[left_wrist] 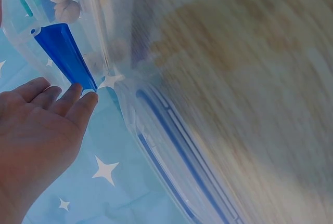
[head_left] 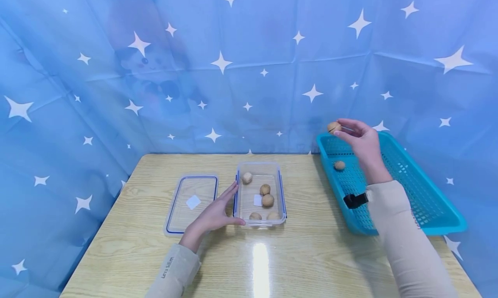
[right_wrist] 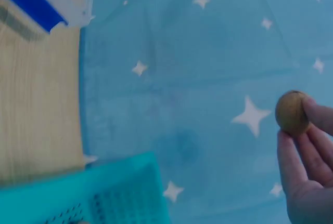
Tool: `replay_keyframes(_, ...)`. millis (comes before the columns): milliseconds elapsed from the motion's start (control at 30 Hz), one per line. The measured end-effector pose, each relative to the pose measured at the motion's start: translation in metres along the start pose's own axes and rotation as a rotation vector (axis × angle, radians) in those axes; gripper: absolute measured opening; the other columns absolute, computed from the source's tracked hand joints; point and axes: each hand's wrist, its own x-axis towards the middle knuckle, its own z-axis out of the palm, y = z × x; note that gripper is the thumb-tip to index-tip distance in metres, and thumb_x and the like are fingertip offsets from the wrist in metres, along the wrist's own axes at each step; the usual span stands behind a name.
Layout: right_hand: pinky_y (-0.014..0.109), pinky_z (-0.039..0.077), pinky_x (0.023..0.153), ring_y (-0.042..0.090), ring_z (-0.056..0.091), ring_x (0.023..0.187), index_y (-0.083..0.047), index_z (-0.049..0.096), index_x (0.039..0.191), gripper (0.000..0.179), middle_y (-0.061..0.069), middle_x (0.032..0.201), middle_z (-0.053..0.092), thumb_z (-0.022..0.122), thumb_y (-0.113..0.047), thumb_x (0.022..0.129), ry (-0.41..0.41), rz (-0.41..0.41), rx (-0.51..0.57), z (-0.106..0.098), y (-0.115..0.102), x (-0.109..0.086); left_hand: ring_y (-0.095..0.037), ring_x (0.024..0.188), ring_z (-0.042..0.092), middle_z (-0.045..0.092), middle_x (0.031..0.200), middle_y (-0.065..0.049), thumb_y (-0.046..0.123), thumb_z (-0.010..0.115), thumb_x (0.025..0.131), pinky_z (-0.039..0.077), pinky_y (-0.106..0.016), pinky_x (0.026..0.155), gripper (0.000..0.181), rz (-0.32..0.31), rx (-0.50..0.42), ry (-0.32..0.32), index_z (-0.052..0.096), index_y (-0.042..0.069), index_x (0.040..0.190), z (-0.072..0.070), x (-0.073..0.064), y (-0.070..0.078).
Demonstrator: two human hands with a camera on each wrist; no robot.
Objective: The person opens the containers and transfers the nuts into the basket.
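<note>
My right hand [head_left: 362, 140] pinches a walnut [head_left: 334, 127] between thumb and fingertips, raised over the back left rim of the turquoise basket [head_left: 432, 194]. In the right wrist view the same walnut [right_wrist: 292, 113] shows round and brown against the curtain. Another walnut [head_left: 339, 165] lies inside the basket. At the middle of the table stands a clear plastic box [head_left: 260, 168] with blue side clips, holding several walnuts [head_left: 267, 200]. My left hand [head_left: 214, 213] rests along the box's left side, fingers fairly straight and thumb at the near corner. The left wrist view shows its fingertips at a blue clip [left_wrist: 65, 52].
Left of the box lies its clear lid [head_left: 190, 211] with a blue seal and a white label, partly behind my left hand. A blue curtain [head_left: 264, 73] with white stars hangs behind the wooden table [head_left: 303, 254]. The basket overhangs the table's right edge.
</note>
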Motion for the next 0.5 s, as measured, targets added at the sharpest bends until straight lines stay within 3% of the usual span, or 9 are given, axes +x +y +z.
replay_keyframes(133,0.019,0.049,0.105,-0.004,0.053,0.116,-0.018,0.055,0.143,0.054,-0.013,0.134,0.06,0.065,-0.038,0.094,0.031,0.032,-0.01,-0.009,0.017,0.007,-0.037,0.153,0.019,0.007,0.17,-0.005,0.042,0.084,0.076,0.029,-0.058,0.12,0.112,0.005,-0.003,0.002,0.017,0.011,0.16,0.0,0.0,0.0)
replay_keyframes(367,0.006,0.05,0.09,-0.009,0.055,0.105,-0.012,0.055,0.142,0.053,-0.021,0.116,0.062,0.067,-0.032,0.094,0.106,0.082,0.048,-0.02,0.052,0.014,-0.036,0.154,0.016,0.007,0.17,-0.004,0.041,0.085,0.076,0.025,-0.058,0.122,0.113,-0.006,-0.022,0.009,0.016,0.014,0.161,0.001,0.002,-0.003)
replay_keyframes(500,0.026,0.047,0.111,-0.013,0.051,0.106,-0.013,0.052,0.145,0.056,-0.023,0.118,0.059,0.063,-0.036,0.096,0.081,0.137,-0.025,-0.026,0.072,0.016,-0.037,0.154,0.016,0.009,0.17,-0.005,0.04,0.085,0.076,0.026,-0.059,0.122,0.112,-0.003,-0.019,0.019,0.018,0.012,0.16,0.002,0.002,-0.003)
